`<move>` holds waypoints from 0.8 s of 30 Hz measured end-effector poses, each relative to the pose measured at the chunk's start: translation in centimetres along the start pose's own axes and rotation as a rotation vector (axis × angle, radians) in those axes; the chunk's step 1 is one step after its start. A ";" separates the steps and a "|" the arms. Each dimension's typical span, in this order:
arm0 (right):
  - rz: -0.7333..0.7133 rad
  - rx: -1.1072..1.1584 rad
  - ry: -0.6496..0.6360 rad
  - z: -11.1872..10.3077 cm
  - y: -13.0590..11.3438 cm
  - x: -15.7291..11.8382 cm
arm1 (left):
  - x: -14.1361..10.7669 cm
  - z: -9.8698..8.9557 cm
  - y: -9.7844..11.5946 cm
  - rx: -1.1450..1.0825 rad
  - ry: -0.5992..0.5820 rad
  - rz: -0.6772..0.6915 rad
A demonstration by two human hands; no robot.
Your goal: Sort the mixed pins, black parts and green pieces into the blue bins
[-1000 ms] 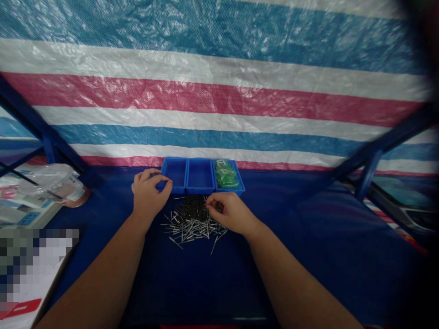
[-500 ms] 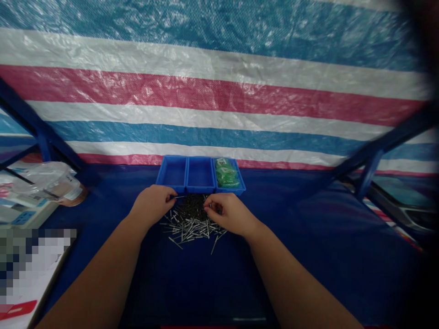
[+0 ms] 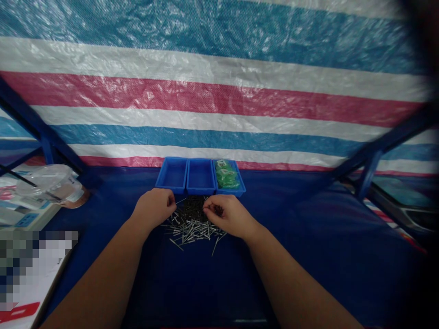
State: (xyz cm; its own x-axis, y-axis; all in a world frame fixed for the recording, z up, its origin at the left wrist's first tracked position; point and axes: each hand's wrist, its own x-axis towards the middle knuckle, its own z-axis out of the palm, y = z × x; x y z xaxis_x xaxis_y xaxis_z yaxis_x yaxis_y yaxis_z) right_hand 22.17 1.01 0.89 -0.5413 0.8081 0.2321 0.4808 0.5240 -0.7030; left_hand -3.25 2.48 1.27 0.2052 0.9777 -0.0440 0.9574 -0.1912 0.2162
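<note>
A loose pile of thin metal pins (image 3: pixel 190 226) lies scattered on the dark blue cloth. My left hand (image 3: pixel 154 208) rests at the pile's upper left, its fingertips pinched on a thin metal pin (image 3: pixel 180 201). My right hand (image 3: pixel 228 214) sits at the pile's upper right, fingers bunched among the pins; whether they hold one is hidden. Just beyond both hands stands a blue three-compartment tray (image 3: pixel 200 188). Its left and middle compartments show nothing inside, and green packets (image 3: pixel 226 176) fill the right one.
A clear plastic bag (image 3: pixel 51 185) and a white box with a blue label (image 3: pixel 27 220) lie at the left, with papers (image 3: pixel 34 278) at lower left. A striped tarpaulin (image 3: pixel 219 105) and blue frame bars (image 3: pixel 377 155) stand behind the dark blue cloth (image 3: pixel 308 256).
My left hand has moved from the tray's front edge down to the pile's edge, with a thin pin now showing at its fingertips. My right hand has barely moved.
</note>
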 end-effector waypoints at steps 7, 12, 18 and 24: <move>-0.016 0.005 0.018 0.0 0.0 0.0 | -0.1 0.0 0.5 0.062 -0.050 0.000; -0.019 -0.002 0.018 0.0 0.0 0.0 | -0.7 0.1 0.3 0.125 -0.089 -0.002; -0.018 -0.005 0.013 0.0 0.1 0.0 | -0.8 0.1 0.2 0.090 -0.077 -0.003; -0.032 0.004 0.017 0.0 0.0 0.0 | -0.5 0.2 0.7 0.077 -0.094 -0.008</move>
State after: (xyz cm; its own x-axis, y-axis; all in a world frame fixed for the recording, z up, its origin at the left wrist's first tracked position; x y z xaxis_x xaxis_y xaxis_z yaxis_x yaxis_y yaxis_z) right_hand 22.18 1.01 0.91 -0.5444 0.7955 0.2659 0.4609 0.5486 -0.6976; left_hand -2.67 1.87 1.23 0.2121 0.9676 -0.1371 0.9712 -0.1931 0.1398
